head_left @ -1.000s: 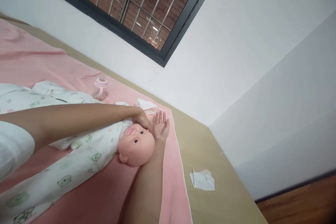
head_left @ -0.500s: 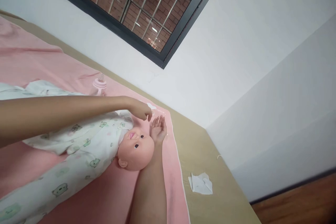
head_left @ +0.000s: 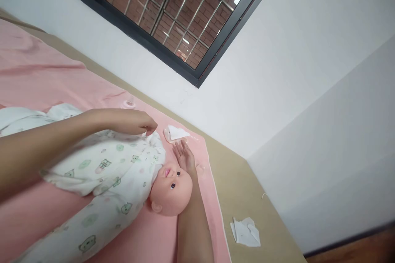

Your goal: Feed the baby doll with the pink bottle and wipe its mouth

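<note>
A baby doll (head_left: 173, 191) in a white, bear-printed outfit (head_left: 123, 172) lies face up on a pink sheet. My left arm reaches across it from the left. Over the doll's far shoulder is my left hand (head_left: 137, 123), back upward, its fingers curled together; whatever they may hold is hidden. My right hand (head_left: 185, 157) rests palm up just beyond the doll's head, fingers open and holding nothing. The right forearm passes under or close against the doll's head. Near my right fingertips lies a white tissue (head_left: 177, 132) on a clear-looking packet. A baby bottle (head_left: 128, 103) shows partly behind my left arm.
The pink sheet (head_left: 46, 65) covers part of a tan bed surface (head_left: 230, 164). A crumpled white tissue (head_left: 246, 231) lies on the tan part to the right. A white wall (head_left: 234, 119) and a dark-framed, barred window (head_left: 197, 76) border the far side.
My left hand has drawn back leftward, away from my right hand, to above the doll's shoulder. The tissue on the packet has come into fuller view. The whole view has shifted slightly.
</note>
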### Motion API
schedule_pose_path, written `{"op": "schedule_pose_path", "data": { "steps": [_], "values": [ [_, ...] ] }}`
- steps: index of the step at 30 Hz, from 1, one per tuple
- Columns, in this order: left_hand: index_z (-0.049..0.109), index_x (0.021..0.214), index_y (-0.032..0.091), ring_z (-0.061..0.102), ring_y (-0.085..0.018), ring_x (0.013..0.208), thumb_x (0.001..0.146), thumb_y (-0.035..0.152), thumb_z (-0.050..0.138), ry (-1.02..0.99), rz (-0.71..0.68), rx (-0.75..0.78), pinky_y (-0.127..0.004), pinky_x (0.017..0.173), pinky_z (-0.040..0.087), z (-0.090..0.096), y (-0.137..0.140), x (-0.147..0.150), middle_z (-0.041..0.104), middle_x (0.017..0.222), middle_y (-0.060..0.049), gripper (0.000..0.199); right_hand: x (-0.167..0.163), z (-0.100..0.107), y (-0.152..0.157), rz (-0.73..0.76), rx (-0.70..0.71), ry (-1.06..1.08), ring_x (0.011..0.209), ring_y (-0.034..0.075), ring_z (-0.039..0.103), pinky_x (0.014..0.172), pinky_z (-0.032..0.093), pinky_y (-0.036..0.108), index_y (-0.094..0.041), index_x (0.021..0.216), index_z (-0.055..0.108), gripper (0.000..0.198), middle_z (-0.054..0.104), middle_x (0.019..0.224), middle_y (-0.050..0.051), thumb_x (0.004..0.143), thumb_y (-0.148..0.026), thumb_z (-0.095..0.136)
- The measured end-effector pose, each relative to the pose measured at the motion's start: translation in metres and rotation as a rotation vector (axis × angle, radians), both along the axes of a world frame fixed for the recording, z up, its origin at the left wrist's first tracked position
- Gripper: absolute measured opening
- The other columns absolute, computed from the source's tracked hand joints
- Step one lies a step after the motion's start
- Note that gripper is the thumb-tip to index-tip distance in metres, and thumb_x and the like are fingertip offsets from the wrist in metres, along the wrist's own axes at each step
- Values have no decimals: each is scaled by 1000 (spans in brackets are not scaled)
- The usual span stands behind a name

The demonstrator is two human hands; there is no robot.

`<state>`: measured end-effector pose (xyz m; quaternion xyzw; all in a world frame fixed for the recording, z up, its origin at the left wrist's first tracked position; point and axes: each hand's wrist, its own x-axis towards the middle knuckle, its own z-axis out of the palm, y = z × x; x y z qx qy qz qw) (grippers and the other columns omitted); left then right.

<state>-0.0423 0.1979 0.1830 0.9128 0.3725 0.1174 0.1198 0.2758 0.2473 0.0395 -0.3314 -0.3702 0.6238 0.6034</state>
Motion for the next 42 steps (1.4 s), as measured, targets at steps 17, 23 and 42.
{"op": "schedule_pose_path", "data": {
  "steps": [17,23,42],
  "values": [
    [69,97,23,63,-22,85,82,15,44,11,48,-103,-29,68,42,-5,13,-25,73,100,-5,30,0,19,6,36,23,-43,128,26,57,115,44,51,-22,112,71,36,57,143,6,77,-31,72],
    [69,99,24,63,-22,87,80,14,44,0,47,-107,-28,70,42,-6,10,-24,73,103,-4,33,2,21,1,20,-43,-101,120,23,62,113,46,44,-19,104,74,29,64,132,8,77,-31,74],
    [68,114,22,64,-25,99,86,25,48,6,72,-66,-29,78,44,-5,5,-20,71,117,-8,34,-6,85,-9,-388,251,-634,83,17,63,75,51,29,-17,91,68,31,71,91,3,62,-24,75]
  ]
}}
